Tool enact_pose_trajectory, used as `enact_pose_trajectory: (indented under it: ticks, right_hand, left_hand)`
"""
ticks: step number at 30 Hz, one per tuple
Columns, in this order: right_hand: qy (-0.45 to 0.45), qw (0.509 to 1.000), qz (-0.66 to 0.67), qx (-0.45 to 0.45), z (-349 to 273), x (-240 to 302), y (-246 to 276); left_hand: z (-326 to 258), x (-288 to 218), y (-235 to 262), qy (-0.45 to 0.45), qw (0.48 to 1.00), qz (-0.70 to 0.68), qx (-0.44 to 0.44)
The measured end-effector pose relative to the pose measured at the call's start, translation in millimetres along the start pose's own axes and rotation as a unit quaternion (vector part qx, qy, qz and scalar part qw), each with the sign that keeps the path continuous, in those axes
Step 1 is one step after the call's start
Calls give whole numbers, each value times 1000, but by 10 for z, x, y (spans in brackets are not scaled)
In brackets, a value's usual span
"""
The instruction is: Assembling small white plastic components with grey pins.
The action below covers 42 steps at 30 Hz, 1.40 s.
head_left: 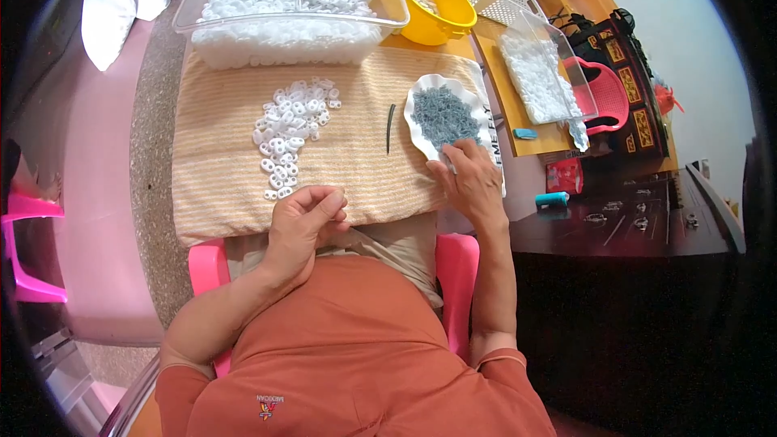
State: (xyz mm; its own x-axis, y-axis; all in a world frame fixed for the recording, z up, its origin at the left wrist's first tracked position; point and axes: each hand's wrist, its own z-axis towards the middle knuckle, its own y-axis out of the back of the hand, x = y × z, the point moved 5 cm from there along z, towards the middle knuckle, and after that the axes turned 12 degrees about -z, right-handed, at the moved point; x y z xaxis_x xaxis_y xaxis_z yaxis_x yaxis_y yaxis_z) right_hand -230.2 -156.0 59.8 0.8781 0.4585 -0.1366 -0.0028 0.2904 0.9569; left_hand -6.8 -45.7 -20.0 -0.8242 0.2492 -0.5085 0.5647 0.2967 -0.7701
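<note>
Spills and slips are the main risks

Leftmost, a loose pile of small white plastic ovals with paired holes (287,125) lies on a beige-and-cream striped towel (218,146). At its 12 o'clock stands a large clear plastic bin (394,4) heaped with similar white ovals; a knock against it could shower more of them onto the pile.

The bare left hand (303,222) is at the pile's 6 o'clock, its knuckles just beside the lowest ovals. Its thumb and forefinger are pressed together at the tips; whether a tiny piece is pinched there, I cannot tell. If one is, a loosened pinch would probably drop it into the towel's folds or the lap. A sweep of those knuckles toward 12 o'clock could scatter the ovals.

Between pile and dish, a thin dark strip (390,129) lies alone, light enough for a passing wrist to brush away.

At the strip's 3 o'clock, a white dish with a wavy rim (415,131) holds many small translucent grey-blue pieces (443,113). The right hand (469,174) reaches over the rim at 5 o'clock, fingers bent downward; what they pinch, if anything, I cannot tell. Pressing on that rim could tip the dish, and tangled pieces might come up together.
</note>
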Motion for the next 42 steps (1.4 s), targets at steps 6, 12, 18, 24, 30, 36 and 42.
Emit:
enact_pose_trajectory:
  ticks: [6, 12, 18, 24, 30, 36, 42]
  right_hand:
    - [20, 999, -38, 24, 54, 3, -88]
    - [74, 994, -83, 10, 9, 253, 137]
    - [72, 992, -101, 18, -10, 239, 79]
    - [51, 995, -73, -50, -44, 210, -9]
    - [23, 993, -8, -116, -136, 241, 15]
    - [40, 990, 14, -132, -154, 227, -13]
    - [50, 987, 17, -149, -158, 255, 45]
  left_hand:
    - [-9, -16, -8, 11, 1000, 7, -23]
    - [-60, 30, 32, 7, 1000, 14, -20]
    - [-69, 26, -1, 1, 1000, 15, -6]
    - [-58, 14, -1, 3, 1000, 20, -2]
    - [-50, 33, -6, -2, 1000, -2, 2]
    - [-65, 27, -11, -2, 1000, 6, -5]
    - [-57, 28, 1, -10, 1000, 4, 7]
